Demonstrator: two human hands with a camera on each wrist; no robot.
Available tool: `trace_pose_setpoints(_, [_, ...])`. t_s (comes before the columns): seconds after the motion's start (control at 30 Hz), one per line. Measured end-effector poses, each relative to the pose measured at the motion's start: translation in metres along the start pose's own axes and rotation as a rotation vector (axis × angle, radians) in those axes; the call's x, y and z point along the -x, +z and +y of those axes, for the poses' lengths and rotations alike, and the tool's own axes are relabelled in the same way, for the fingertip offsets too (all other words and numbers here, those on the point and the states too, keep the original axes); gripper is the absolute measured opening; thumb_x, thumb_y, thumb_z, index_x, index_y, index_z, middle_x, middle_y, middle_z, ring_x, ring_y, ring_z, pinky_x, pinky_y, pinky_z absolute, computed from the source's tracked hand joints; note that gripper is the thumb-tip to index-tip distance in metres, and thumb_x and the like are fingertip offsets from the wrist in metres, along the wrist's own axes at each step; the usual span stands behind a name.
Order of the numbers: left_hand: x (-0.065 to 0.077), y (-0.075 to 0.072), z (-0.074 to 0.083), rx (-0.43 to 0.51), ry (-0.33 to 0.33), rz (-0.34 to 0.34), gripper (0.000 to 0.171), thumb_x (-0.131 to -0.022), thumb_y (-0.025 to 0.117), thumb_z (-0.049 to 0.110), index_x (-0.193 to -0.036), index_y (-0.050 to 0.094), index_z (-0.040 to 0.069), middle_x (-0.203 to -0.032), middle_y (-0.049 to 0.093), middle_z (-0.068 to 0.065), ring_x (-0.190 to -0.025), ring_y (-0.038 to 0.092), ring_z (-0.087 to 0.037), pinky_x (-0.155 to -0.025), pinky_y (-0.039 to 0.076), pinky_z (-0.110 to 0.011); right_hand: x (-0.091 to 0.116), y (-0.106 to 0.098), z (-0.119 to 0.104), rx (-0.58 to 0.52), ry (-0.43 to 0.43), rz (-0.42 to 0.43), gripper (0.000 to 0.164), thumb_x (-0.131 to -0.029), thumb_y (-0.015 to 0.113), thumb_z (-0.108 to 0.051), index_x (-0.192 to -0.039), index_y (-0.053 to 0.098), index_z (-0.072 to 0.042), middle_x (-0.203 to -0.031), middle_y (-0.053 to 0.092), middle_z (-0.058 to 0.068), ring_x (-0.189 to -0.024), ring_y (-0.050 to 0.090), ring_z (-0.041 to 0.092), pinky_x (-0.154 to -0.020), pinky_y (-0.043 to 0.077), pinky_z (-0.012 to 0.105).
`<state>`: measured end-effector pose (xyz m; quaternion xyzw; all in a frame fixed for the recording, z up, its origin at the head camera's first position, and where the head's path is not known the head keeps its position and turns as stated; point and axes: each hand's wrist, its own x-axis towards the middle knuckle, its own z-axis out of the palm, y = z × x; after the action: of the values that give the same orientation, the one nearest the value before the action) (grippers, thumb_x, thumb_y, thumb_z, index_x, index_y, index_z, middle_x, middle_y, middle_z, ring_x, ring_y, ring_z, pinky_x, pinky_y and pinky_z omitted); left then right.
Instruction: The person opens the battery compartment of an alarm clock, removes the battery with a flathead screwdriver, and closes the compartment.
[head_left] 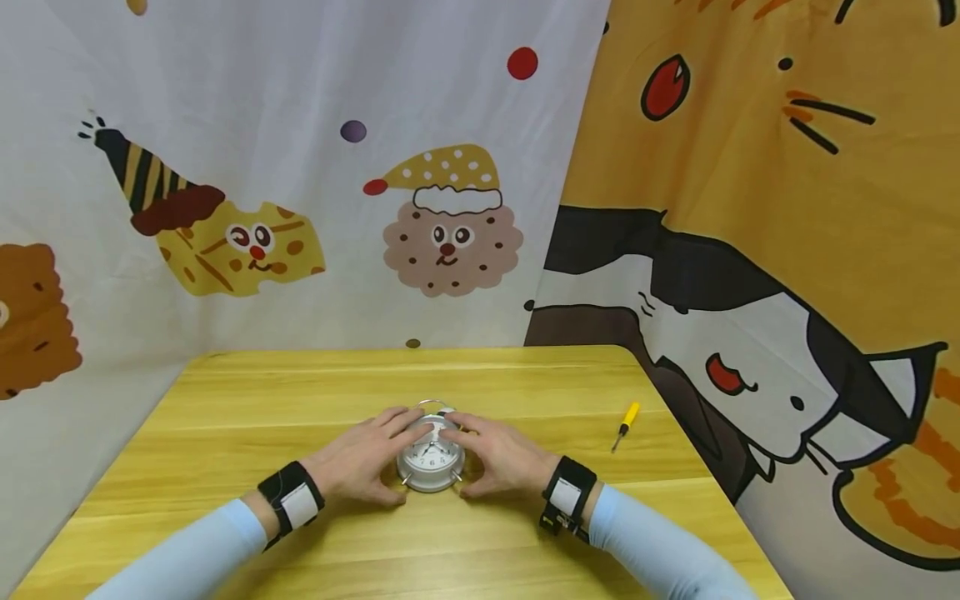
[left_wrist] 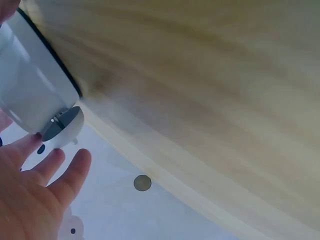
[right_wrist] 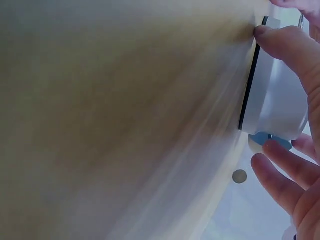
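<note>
Alarm clock [head_left: 430, 468]: silver, flat on its back on the counter [head_left: 480, 550], dial up, black back rim [right_wrist: 252, 85] down against the wood. Long axis, handle [head_left: 432, 402] to feet [head_left: 456, 477], runs nearly straight away from the person; handle and bell [left_wrist: 67, 129] at the far end, feet and the 6 on the near side.

Position relative to hands: clock sits between the two, dial showing in the gap. Left hand [head_left: 363, 454] curves loosely about its left side, right hand [head_left: 504, 458] likewise about its right; both hold it lightly, fingers spread at the upper edge, thumbs down by the feet. Firmness of grip: cannot tell.

Each wrist wears a black band; light blue sleeves behind. Screwdriver [head_left: 626, 427], yellow and black, lies well apart to the right on the counter, shaft pointing toward the person and slightly left. Beyond the counter's far edge: cloth [head_left: 285, 83] printed with cartoon figures
</note>
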<state>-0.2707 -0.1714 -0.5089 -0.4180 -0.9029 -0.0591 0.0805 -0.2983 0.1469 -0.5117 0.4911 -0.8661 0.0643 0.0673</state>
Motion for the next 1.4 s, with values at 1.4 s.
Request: trace_pose_setpoints(1.4, [-0.012,-0.002,0.007,0.076,0.027,0.01,0.076,-0.115,0.057,0.055,-0.173,0.043,0.007,-0.179,0.045,-0.017,-0.167,0.042,-0.044,-0.127,0.048,-0.056,-0.012,-0.005,-0.017,0.263,-0.009,0.091,0.092,-0.085,0.094,-0.051,-0.16,0.06,-0.01,-0.157,0.07,0.009,-0.137,0.073,0.027,-0.11,0.063,0.038])
